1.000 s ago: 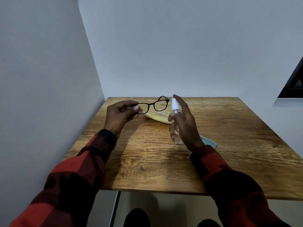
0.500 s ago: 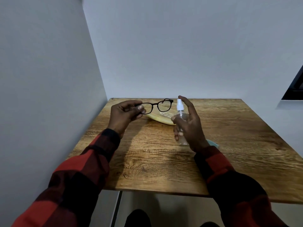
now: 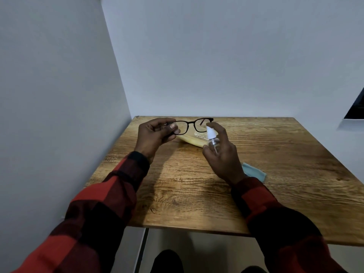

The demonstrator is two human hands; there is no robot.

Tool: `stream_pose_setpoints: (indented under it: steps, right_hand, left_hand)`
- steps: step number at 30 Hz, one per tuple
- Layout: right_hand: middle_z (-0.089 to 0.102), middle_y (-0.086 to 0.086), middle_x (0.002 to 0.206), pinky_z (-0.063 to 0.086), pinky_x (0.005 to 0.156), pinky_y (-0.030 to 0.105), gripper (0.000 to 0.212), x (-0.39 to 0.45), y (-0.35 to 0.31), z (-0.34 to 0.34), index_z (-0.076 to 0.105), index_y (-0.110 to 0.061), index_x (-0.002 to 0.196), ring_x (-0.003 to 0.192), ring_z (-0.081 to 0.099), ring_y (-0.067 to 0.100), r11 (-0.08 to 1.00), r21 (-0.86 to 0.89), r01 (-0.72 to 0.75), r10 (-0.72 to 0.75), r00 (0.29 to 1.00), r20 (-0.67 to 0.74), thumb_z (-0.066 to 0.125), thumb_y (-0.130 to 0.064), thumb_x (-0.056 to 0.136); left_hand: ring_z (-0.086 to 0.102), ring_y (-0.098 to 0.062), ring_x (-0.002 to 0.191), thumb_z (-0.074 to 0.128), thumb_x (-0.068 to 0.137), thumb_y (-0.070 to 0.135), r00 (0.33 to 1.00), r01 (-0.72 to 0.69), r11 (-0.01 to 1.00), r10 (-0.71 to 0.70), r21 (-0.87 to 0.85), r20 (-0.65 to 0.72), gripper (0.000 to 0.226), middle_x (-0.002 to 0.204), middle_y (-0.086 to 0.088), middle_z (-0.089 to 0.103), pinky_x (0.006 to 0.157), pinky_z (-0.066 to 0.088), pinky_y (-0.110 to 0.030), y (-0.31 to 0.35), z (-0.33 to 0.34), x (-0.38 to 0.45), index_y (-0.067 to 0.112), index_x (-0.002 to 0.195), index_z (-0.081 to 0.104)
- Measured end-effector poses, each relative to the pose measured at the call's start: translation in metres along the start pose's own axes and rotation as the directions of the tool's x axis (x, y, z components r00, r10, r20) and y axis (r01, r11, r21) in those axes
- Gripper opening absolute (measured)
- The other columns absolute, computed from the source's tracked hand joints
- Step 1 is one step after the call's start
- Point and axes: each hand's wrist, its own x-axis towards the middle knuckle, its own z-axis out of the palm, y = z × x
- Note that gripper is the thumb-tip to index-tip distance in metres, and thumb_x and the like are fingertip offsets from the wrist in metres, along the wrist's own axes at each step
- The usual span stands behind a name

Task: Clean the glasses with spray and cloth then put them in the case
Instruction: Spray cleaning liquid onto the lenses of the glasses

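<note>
Pinching glasses [image 3: 194, 125] by left rim: left hand [image 3: 155, 134] | right hand [image 3: 221, 152] grips spray bottle [image 3: 212, 140], nozzle at 5 o'clock of glasses | cloth [image 3: 255, 172] on desk [image 3: 197, 194], 4 o'clock of right hand

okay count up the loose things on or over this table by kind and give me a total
Black-framed glasses, held by the left hand: 1
Clear spray bottle with white nozzle, held by the right hand: 1
Yellow glasses case: 1
Light blue cloth: 1
Total: 4

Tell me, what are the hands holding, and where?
Left hand pinches the glasses at the frame's left end. Right hand grips the spray bottle round its body.
</note>
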Motion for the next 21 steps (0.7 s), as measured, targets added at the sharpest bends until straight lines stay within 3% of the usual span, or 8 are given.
stream_pose_setpoints:
  steps: [4, 8, 13, 16, 21]
  right_hand:
    - [0.056, -0.008, 0.071, 0.04, 0.052, 0.021, 0.07, 0.0001, 0.002, 0.0013, 0.037, -0.036, 0.148, 0.055, 0.05, 0.008, 0.999, -0.034, 0.015, -0.017, 0.998, -0.06, 0.065, -0.01, 0.09]
    - [0.059, -0.006, 0.086, 0.038, 0.057, 0.017, 0.066, -0.0001, 0.0033, 0.0023, 0.037, -0.029, 0.149, 0.061, 0.05, 0.008, 0.992, -0.12, 0.048, -0.066, 0.987, -0.149, 0.063, -0.013, 0.091]
    - [0.06, 0.0, 0.091, 0.052, 0.054, 0.037, 0.062, -0.0035, 0.001, 0.0009, 0.039, -0.031, 0.144, 0.065, 0.058, 0.022, 0.969, -0.241, 0.059, -0.098, 0.983, -0.155, 0.062, -0.01, 0.09]
    - [0.066, 0.004, 0.106, 0.053, 0.055, 0.036, 0.066, -0.0043, -0.0002, 0.0026, 0.038, -0.032, 0.146, 0.069, 0.06, 0.02, 0.963, -0.261, 0.065, -0.115, 0.977, -0.182, 0.063, -0.011, 0.089]
    - [0.066, 0.008, 0.112, 0.053, 0.055, 0.034, 0.068, -0.0052, -0.0004, 0.0036, 0.038, -0.026, 0.15, 0.069, 0.06, 0.022, 0.959, -0.261, 0.107, -0.16, 0.968, -0.192, 0.065, -0.01, 0.09]
  left_hand:
    - [0.076, -0.024, 0.089, 0.076, 0.09, 0.005, 1.0, 0.009, 1.0, -0.009, -0.003, -0.002, 0.017, 0.088, -0.015, 0.078, 0.086, 0.063, -0.033, -0.0026, -0.0012, 0.0005, 0.003, 0.107, 0.076]
    - [0.076, -0.024, 0.088, 0.076, 0.09, 0.005, 1.0, 0.009, 1.0, -0.009, 0.007, -0.005, 0.017, 0.088, -0.015, 0.078, 0.085, 0.063, -0.034, -0.0044, -0.0007, 0.0007, 0.004, 0.107, 0.076]
    - [0.076, -0.023, 0.088, 0.075, 0.09, 0.005, 1.0, 0.007, 1.0, -0.007, 0.007, -0.001, 0.018, 0.087, -0.014, 0.078, 0.079, 0.062, -0.029, -0.0037, 0.0017, 0.0003, 0.003, 0.108, 0.076]
    - [0.076, -0.024, 0.088, 0.075, 0.09, 0.005, 1.0, 0.005, 1.0, -0.005, -0.003, -0.001, 0.015, 0.088, -0.014, 0.078, 0.078, 0.061, -0.029, -0.0023, 0.0014, -0.0002, 0.006, 0.105, 0.077]
    - [0.076, -0.024, 0.09, 0.075, 0.091, 0.005, 1.0, 0.009, 1.0, -0.009, -0.007, 0.001, 0.017, 0.088, -0.014, 0.078, 0.082, 0.062, -0.031, -0.0018, -0.0012, -0.0002, 0.005, 0.107, 0.076]
